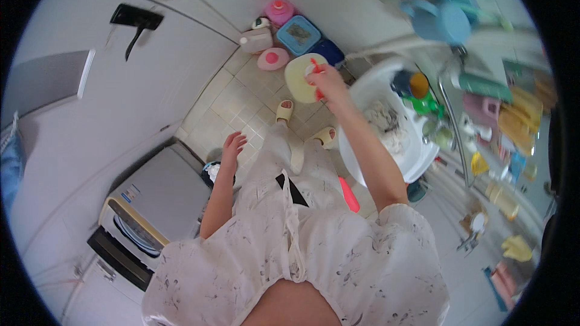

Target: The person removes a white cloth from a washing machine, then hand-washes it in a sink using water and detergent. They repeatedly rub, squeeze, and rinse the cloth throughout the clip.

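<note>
My right hand grips a pale yellow plastic jug by its top, where red parts show around my fingers. The jug is above the tiled floor, to the left of a white washbasin. Wet-looking grey and white cloth lies inside the basin. Over on the left, my left hand hangs in the air with its fingers apart and nothing in it. Below that hand, partly hidden by my forearm, is a small bin with something white in it.
Pink bottles, a pale container and a blue-lidded box crowd the corner. A front-loading washing machine stands left, its front panel folded open. A dark cup and a green bottle sit on the basin's right edge.
</note>
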Available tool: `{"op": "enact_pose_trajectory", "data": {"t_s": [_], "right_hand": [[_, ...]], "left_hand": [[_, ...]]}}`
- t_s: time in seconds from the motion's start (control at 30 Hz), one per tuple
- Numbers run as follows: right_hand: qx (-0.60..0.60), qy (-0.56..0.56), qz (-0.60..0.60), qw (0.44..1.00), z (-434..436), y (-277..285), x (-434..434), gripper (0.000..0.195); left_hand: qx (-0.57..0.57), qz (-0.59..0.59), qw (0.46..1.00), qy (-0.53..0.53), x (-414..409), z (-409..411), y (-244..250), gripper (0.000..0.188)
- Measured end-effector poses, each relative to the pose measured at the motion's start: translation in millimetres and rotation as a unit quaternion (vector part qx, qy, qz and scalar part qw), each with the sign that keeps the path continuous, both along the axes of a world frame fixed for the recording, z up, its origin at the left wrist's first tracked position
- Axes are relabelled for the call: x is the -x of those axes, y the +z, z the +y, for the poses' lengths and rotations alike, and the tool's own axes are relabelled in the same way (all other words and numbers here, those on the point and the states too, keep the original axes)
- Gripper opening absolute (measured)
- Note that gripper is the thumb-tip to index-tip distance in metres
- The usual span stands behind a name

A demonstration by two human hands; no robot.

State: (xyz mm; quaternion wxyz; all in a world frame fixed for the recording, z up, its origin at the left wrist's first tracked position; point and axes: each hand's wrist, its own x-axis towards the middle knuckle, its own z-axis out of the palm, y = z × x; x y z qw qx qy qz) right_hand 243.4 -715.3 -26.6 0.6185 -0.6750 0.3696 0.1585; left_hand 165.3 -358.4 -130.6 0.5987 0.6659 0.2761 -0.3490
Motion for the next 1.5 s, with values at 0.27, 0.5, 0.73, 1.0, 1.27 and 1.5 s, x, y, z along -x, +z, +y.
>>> {"op": "enact_pose_trajectory", "data": {"t_s": [0.27, 0.5, 0.73, 1.0, 1.27, 1.5], "right_hand": [[0.078, 0.071, 0.103, 0.989, -44.5, -111.2, -89.5, 0.03], [0.107, 0.09, 0.116, 0.983, -59.0, -264.8, -152.3, 0.021], [0.271, 0.089, 0.061, 0.957, -55.9, -286.7, -185.3, 0.029], [0.354, -0.167, -0.146, 0.908, -89.9, -313.6, -166.5, 0.019], [0.498, 0.108, -0.123, 0.851, -85.4, -321.3, -202.1, 0.034], [0.548, 0.209, -0.215, 0.781, -81.9, -340.7, -206.2, 0.038]], "left_hand": [[-0.125, 0.046, 0.978, 0.159, 125.7, 155.4, -25.7, 0.023], [-0.181, 0.055, 0.98, 0.068, 154.8, 137.9, -19.9, 0.028], [-0.127, 0.031, 0.991, -0.031, 124.4, 113.2, -40.3, 0.033], [-0.116, -0.121, 0.986, -0.01, -72.6, 10.6, -142.5, 0.028], [0.035, -0.414, 0.871, -0.26, -268.1, -256.8, -144.1, 0.037], [-0.086, -0.428, 0.863, -0.254, -276.7, -309.5, -202.9, 0.051]]}}
